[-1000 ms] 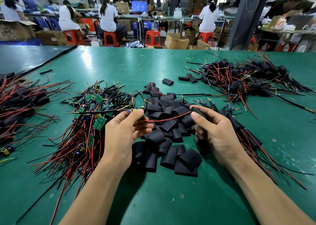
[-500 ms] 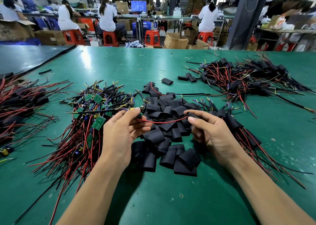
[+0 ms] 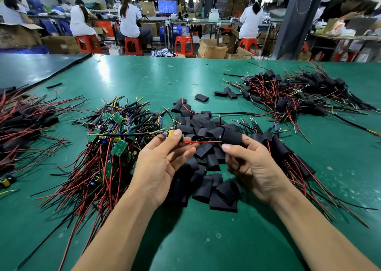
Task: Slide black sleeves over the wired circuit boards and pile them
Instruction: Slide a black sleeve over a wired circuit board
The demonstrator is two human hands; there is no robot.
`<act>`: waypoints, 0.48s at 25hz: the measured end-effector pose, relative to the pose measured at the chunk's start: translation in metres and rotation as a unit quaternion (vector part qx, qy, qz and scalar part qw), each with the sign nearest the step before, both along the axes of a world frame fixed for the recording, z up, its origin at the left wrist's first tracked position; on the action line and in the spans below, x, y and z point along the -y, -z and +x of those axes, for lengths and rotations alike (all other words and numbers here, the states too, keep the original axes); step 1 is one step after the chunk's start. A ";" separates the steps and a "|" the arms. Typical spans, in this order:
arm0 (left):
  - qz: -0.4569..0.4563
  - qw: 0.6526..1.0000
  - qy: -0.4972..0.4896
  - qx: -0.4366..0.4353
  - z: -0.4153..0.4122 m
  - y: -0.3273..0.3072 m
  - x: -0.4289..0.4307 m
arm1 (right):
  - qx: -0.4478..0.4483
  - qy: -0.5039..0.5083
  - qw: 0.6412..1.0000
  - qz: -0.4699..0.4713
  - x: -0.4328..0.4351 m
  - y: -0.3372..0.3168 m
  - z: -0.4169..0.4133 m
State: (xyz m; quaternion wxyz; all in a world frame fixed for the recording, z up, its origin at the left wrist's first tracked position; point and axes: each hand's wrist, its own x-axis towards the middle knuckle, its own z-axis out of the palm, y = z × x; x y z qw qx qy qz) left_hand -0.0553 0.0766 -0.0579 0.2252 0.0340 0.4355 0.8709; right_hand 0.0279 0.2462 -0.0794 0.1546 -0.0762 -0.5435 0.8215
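Black sleeve (image 3: 231, 139) pinched by right hand (image 3: 253, 167) fingers, red wire (image 3: 203, 141) through it; left hand (image 3: 162, 163) fingers pinching circuit board (image 3: 182, 137)

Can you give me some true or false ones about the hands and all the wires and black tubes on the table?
1. The right hand holds a black sleeve. True.
2. A red wire runs through that sleeve. True.
3. The left hand holds nothing. False: it pinches a wired circuit board.
4. The table is red. False: it is green.
5. A pile of loose sleeves lies on the table between the two hands. True.
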 end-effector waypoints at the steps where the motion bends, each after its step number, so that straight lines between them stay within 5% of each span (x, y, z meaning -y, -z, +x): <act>1: -0.003 1.000 0.001 0.000 0.001 0.000 -0.001 | -0.010 0.002 1.000 -0.015 -0.001 -0.002 0.001; 7: 0.007 0.999 0.028 0.028 0.009 -0.001 -0.004 | -0.022 0.003 0.995 -0.098 -0.001 -0.011 0.004; 12: 0.025 0.998 0.059 0.024 0.015 0.002 -0.009 | 0.017 -0.009 0.997 -0.076 0.012 -0.006 0.000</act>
